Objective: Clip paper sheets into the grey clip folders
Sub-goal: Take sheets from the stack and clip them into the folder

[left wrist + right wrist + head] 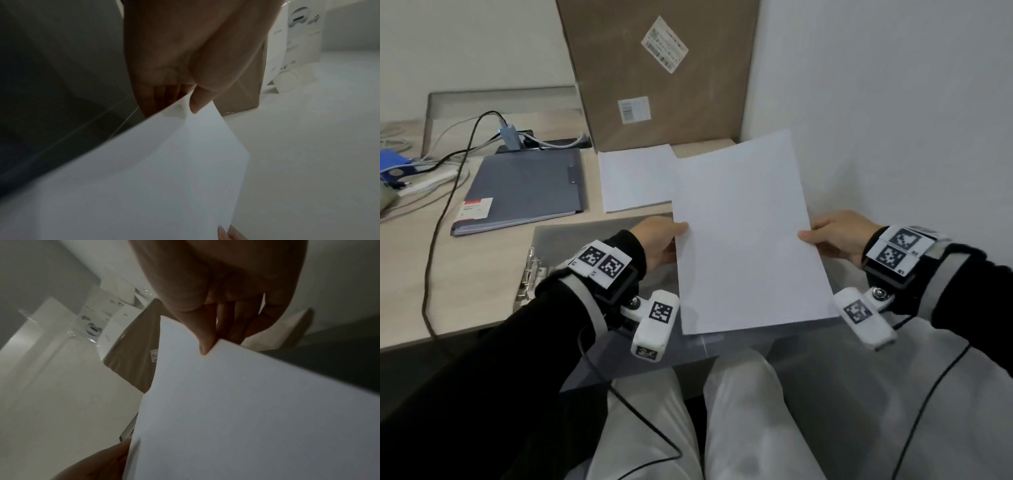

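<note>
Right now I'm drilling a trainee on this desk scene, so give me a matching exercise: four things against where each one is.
Things:
1. held paper sheets
2. closed grey folder
3. paper stack
4. cardboard box

Places:
A. leaning against the wall
B. flat on the desk, beside the closed folder
C. between both hands, over the open folder
D. left, near the cables

Pairs: 1-C, 2-D, 3-B, 4-A

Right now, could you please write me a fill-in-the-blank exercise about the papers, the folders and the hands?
1. The lifted sheets are held by ____ hands.
2. The closed grey folder lies to the ____ of the paper pile on the desk.
3. Behind the pile stands a brown ____.
4. The left hand pinches the sheets' ____ edge.

Missing words: both; left; box; left
</note>
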A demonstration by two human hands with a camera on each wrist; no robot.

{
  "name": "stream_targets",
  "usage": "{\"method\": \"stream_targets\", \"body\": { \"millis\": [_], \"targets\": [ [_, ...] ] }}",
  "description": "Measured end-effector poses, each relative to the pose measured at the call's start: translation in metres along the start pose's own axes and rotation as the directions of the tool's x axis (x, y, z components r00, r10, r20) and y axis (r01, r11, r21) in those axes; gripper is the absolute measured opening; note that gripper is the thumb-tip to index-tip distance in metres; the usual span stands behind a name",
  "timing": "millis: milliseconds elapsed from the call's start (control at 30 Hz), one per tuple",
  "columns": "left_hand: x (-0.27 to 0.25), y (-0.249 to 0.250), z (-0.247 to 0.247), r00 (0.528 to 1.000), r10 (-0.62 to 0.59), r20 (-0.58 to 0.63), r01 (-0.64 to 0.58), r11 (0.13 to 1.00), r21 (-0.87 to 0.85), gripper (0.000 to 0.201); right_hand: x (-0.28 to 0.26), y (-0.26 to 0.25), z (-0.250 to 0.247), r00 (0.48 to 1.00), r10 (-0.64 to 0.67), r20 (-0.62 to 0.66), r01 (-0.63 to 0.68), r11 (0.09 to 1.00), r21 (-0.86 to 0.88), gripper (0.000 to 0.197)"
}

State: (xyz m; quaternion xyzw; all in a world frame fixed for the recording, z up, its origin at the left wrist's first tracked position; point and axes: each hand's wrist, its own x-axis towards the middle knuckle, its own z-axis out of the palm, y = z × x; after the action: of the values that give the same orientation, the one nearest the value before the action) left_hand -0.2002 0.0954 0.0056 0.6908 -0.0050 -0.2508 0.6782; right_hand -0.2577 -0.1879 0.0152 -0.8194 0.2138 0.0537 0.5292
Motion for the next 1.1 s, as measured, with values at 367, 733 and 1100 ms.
{"method": "stream_targets", "body": {
  "millis": [367, 733, 1100],
  "targets": [
    [0.024, -0.014, 0.005, 0.967, -0.075, -0.244, 0.113, 0.983, 0.146, 0.014, 0.013, 0.044, -0.001, 0.949, 0.252, 0.188, -0.231, 0.965, -0.125, 0.025],
    [0.025, -0.021, 0.009, 0.935, -0.186, -0.302, 0.231, 0.966, 0.118, 0.017, 0.020, 0.029, -0.002, 0.943, 0.323, 0.082, -0.308, 0.939, -0.153, 0.012],
    [0.024, -0.019, 0.013, 0.928, -0.210, -0.307, 0.242, 0.968, 0.070, 0.019, 0.034, 0.021, -0.005, 0.973, 0.227, -0.043, -0.231, 0.963, -0.139, 0.018]
  ]
}}
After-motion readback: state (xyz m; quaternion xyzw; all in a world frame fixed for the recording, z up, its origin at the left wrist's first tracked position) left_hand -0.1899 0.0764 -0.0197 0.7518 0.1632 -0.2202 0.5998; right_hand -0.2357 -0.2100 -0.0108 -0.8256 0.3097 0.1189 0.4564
